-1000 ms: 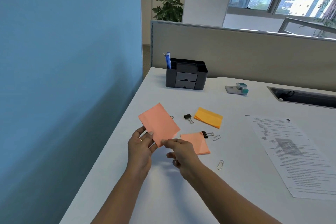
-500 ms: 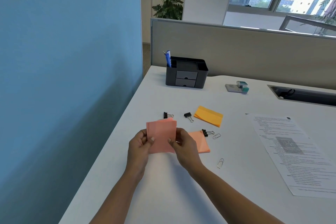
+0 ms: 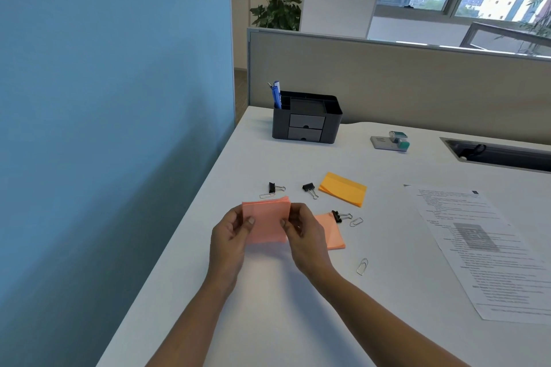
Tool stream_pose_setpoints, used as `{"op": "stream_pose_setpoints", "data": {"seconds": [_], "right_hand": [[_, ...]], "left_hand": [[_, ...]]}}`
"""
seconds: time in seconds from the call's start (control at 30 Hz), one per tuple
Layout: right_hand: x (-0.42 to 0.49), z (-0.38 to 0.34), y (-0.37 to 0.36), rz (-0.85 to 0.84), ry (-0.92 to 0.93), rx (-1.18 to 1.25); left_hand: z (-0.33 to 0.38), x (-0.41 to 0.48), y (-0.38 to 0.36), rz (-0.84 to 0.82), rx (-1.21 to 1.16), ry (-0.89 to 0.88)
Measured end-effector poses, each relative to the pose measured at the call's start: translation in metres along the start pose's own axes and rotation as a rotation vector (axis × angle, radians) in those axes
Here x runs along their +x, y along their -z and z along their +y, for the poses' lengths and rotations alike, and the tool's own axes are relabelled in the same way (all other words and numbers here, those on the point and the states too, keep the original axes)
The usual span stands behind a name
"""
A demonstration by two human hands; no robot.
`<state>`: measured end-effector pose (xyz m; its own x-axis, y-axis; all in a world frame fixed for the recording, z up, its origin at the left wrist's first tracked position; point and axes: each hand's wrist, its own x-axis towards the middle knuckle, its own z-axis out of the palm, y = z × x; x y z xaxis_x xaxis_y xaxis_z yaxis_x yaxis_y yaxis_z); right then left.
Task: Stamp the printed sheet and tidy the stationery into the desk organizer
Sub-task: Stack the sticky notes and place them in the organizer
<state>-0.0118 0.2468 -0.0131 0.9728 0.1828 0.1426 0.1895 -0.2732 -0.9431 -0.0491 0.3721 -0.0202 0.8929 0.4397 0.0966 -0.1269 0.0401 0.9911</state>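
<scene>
A pink sticky-note pad (image 3: 266, 220) is lifted above the white desk (image 3: 268, 307), held between both hands. My left hand (image 3: 229, 234) grips its left edge and my right hand (image 3: 304, 235) pinches its right edge. Another pink pad (image 3: 332, 234) lies just right of my right hand. An orange pad (image 3: 343, 188) lies farther back. Three black binder clips (image 3: 309, 188) and three paper clips (image 3: 362, 266) are scattered around. The black desk organizer (image 3: 307, 118), with a blue pen (image 3: 276, 95) in it, stands at the back. The stamp (image 3: 392, 141) sits to its right. The printed sheet (image 3: 489, 250) lies at the right.
A blue wall (image 3: 104, 128) runs along the desk's left edge. A beige partition (image 3: 417, 83) closes the back. A cable slot (image 3: 501, 155) is recessed in the desk at the back right.
The pink pad was tilted and held low by its corner; both hands have squared it up and now hold it by its two side edges. Two clips behind it came into view.
</scene>
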Motion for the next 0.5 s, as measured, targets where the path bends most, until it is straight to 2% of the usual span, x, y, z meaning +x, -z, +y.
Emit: {"op": "stream_pose_setpoints", "data": {"seconds": [0.1,0.27,0.5], "right_hand": [[-0.0008,0.0013,-0.0008,0.006,0.004,0.017],[-0.0012,-0.0020,-0.0023,0.026,0.014,0.017],[-0.0017,0.0037,-0.0021,-0.025,-0.019,-0.064]], "left_hand": [[0.0010,-0.0002,0.0029,0.090,-0.033,-0.049],[0.0029,-0.0004,0.0032,0.143,-0.044,-0.070],[-0.0037,-0.0012,0.0049,0.177,0.073,-0.058]]}}
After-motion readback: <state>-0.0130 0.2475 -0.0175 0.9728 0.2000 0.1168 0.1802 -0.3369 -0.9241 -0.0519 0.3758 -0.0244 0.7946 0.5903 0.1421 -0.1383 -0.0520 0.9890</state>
